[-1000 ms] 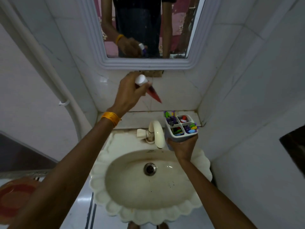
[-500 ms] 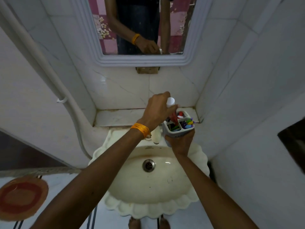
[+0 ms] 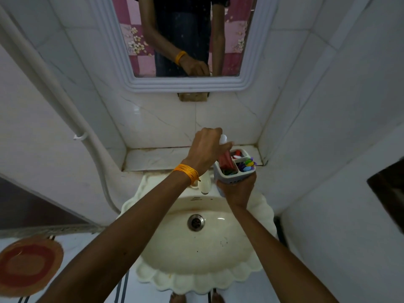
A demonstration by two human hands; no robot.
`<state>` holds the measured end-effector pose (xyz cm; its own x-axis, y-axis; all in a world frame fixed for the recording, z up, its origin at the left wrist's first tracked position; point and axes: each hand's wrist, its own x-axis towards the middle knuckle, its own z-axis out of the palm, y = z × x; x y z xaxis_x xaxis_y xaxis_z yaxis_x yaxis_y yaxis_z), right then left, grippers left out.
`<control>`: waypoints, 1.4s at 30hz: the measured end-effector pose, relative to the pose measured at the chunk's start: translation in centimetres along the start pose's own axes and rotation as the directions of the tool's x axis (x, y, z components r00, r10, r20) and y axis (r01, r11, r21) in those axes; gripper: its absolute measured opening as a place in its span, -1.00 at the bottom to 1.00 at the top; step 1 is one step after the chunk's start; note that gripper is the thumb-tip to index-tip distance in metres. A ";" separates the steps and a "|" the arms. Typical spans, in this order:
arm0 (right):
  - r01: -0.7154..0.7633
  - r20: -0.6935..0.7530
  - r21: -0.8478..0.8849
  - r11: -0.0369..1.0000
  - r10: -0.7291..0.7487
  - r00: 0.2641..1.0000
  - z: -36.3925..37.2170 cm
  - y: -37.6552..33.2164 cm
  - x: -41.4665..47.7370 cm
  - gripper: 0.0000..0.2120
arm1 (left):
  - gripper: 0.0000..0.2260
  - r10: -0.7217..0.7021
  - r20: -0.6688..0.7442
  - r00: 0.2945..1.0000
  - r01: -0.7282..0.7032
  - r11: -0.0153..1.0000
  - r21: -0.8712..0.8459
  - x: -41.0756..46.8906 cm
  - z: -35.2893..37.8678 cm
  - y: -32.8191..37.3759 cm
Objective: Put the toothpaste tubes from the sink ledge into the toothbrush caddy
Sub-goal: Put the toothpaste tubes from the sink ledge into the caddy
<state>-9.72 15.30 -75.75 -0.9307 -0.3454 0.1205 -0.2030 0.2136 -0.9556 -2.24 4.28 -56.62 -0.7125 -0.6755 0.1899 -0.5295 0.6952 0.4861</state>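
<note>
My right hand (image 3: 237, 191) grips the grey toothbrush caddy (image 3: 231, 177) from below, holding it above the basin's back right rim. Its compartments hold several coloured toothbrushes. My left hand (image 3: 205, 149) is closed on a red toothpaste tube (image 3: 226, 160) with a white cap (image 3: 223, 139). The tube stands cap up, its lower end inside the caddy's near left compartment. A second red and white tube end shows in the far compartment (image 3: 237, 153).
A cream scalloped sink (image 3: 196, 248) with a drain and a white tap (image 3: 204, 185) lies below. The marble ledge (image 3: 157, 158) runs behind it under a white-framed mirror (image 3: 185, 84). Tiled walls close in on both sides; a pipe runs down the left wall.
My left hand brought the red tube down from near the mirror to the caddy and lowered its end into a compartment. The caddy stayed in my right hand.
</note>
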 end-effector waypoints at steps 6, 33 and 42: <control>-0.004 0.000 -0.051 0.999 0.004 1.000 0.3 -1.0 -0.2 0.19 | -0.64 -0.032 0.209 0.977 0.012 0.995 0.096 0.4 1.9 -0.1; 0.045 -0.030 -0.159 0.986 -0.051 0.998 0.2 -1.7 0.2 0.22 | -0.62 -0.043 0.336 0.941 -0.057 0.958 0.282 1.2 3.2 1.6; 0.015 -0.015 -0.137 0.990 -0.017 1.000 0.1 -1.7 0.7 0.24 | -0.72 0.015 0.161 0.987 -0.051 0.974 0.219 1.4 3.0 2.5</control>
<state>-9.97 14.59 -74.11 -0.9316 -0.3351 0.1409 -0.2565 0.3315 -0.9079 -5.91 5.81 -57.76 -0.7852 -0.6166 0.0579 -0.5806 0.7654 0.2776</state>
